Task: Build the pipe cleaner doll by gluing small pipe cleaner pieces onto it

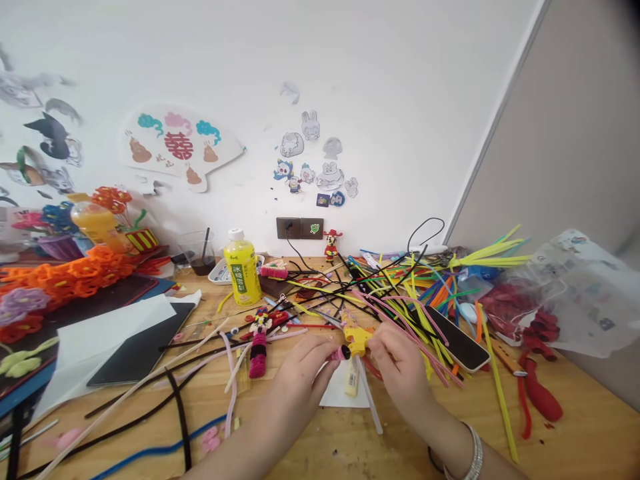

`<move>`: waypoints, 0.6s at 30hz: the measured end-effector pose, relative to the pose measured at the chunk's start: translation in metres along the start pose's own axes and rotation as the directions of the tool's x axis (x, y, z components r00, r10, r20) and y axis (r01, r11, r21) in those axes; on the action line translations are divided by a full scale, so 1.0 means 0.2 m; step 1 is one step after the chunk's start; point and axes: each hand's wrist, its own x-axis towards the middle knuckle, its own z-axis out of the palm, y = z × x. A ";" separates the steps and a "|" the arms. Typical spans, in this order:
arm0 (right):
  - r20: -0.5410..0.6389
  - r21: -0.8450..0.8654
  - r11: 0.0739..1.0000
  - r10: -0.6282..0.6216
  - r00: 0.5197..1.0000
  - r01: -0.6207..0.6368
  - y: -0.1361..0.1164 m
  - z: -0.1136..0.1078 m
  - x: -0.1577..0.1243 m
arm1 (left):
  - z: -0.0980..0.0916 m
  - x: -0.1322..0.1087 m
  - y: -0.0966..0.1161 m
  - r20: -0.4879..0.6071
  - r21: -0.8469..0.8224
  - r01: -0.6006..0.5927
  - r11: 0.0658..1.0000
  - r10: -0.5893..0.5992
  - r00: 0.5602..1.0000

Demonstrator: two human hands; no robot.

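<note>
My left hand is closed, pinching a small pink-and-black pipe-cleaner piece between thumb and fingers. Beside it, the fingers of my right hand are pressed together on the edge of a yellow piece with a gap in it; its exact kind is unclear. The two pieces meet or nearly meet between my hands. Below them, a pale yellow stick with a barcode lies on white paper. Left of my hands rests a pipe-cleaner figure with a magenta-and-black body.
A yellow drink bottle stands behind the figure. Many loose pipe cleaners are heaped at the back right, near a phone and a clear plastic bag. A black tablet lies at left. Another small figure stands by the wall.
</note>
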 end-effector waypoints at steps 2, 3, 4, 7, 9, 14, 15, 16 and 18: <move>0.003 0.049 0.998 0.027 1.000 -0.027 0.01 0.01 0.01 | 0.00 0.00 0.00 0.009 0.002 -0.001 1.000 0.001 1.000; 0.007 0.071 0.997 0.032 0.999 -0.032 0.01 0.01 0.01 | 0.00 0.00 0.00 0.013 0.002 -0.004 1.000 0.004 1.000; 0.028 0.086 0.996 0.033 0.999 -0.036 0.01 0.00 0.02 | 0.00 0.00 0.00 0.017 0.000 -0.007 1.000 0.007 1.000; 0.165 0.102 0.994 0.007 0.986 -0.024 0.01 0.00 0.02 | 0.00 0.01 0.00 0.023 -0.001 -0.012 1.000 0.012 1.000; 0.239 0.078 0.996 -0.049 0.970 0.031 0.00 0.00 0.02 | 0.00 0.00 0.00 0.006 0.000 -0.019 1.000 0.019 1.000; 0.269 0.017 0.997 -0.083 0.960 0.082 -0.02 0.02 0.00 | 0.01 -0.01 -0.01 -0.018 0.012 -0.048 0.999 0.048 0.999; 0.266 0.031 0.998 -0.061 0.962 0.055 -0.03 0.03 0.00 | 0.01 -0.01 -0.02 -0.008 0.014 -0.047 0.999 0.047 0.999; 0.258 0.051 0.998 -0.038 0.965 0.026 -0.03 0.03 0.00 | 0.02 -0.01 -0.02 0.004 0.015 -0.043 0.999 0.043 0.999; 0.234 0.098 0.994 0.015 0.972 -0.039 -0.03 0.03 0.01 | 0.02 -0.02 -0.02 0.036 0.016 -0.026 1.000 0.026 0.999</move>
